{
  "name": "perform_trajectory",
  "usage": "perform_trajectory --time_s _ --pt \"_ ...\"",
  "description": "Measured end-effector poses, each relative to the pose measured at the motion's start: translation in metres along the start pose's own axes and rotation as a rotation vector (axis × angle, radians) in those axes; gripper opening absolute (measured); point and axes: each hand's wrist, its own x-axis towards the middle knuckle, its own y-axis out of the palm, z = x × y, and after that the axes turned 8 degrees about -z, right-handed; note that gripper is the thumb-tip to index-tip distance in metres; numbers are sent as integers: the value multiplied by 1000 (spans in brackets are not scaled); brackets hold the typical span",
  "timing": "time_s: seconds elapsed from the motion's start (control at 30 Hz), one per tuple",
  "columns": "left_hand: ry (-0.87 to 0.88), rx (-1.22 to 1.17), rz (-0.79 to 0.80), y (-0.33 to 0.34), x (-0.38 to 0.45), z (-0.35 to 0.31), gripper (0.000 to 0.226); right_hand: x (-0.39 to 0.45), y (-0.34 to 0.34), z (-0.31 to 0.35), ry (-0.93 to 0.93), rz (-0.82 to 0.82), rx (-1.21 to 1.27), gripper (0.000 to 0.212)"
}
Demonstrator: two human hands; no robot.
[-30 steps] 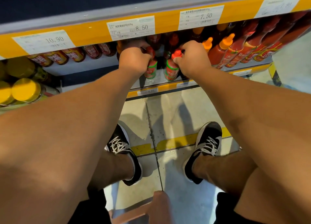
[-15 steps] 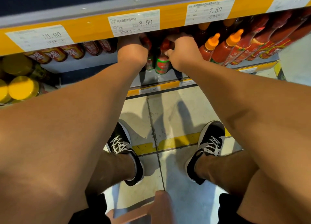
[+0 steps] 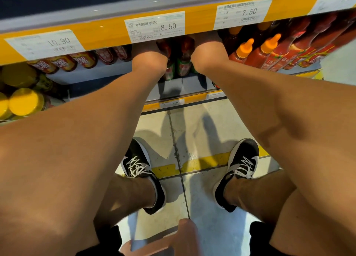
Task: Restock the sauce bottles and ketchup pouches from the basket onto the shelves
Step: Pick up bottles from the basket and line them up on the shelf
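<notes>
Two red sauce bottles with green labels [image 3: 184,64] stand side by side on the grey shelf [image 3: 185,86], pushed back under the yellow price strip [image 3: 107,31]. My left hand [image 3: 149,52] reaches in just left of them, over the left bottle [image 3: 170,71]. Just right of the pair is my right hand [image 3: 209,47]. The price strip hides the fingers of both hands and the bottle caps, so any grip is out of sight.
Orange-capped sauce bottles [image 3: 248,52] and red pouches [image 3: 308,44] fill the shelf to the right. Lying bottles [image 3: 84,60] and yellow-lidded jars [image 3: 23,101] sit left. My feet stand on the tiled floor [image 3: 192,132]. A blurred pinkish object [image 3: 173,240] shows at the bottom edge.
Both hands have moved deeper into the shelf with the two bottles, which now stand further back. My fingers and the bottle caps have passed out of sight behind the price strip.
</notes>
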Motion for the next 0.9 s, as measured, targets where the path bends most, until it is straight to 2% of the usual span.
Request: perform_trajectory --time_s 0.1,0.2,0.3,0.4,0.57,0.7,0.9 --pt "100 -101 -12 3 1 4 14 5 4 4 -47 -33 -55 27" --pt "83 -262 -55 3 10 6 30 14 2 2 -75 -52 -32 33" --pt "25 -357 -63 2 10 7 34 17 1 -2 -64 -3 -70 34" --pt "18 -376 -17 -2 10 4 33 15 1 -3 -55 -3 -151 33" --pt "-13 -388 -27 -3 10 3 36 14 5 -5 -79 -70 -244 30" --pt "-58 -473 -46 -4 9 3 36 17 5 -4 -65 -86 -202 31" --pt "-149 -622 71 5 11 8 38 17 4 -1 -41 -70 -97 29"
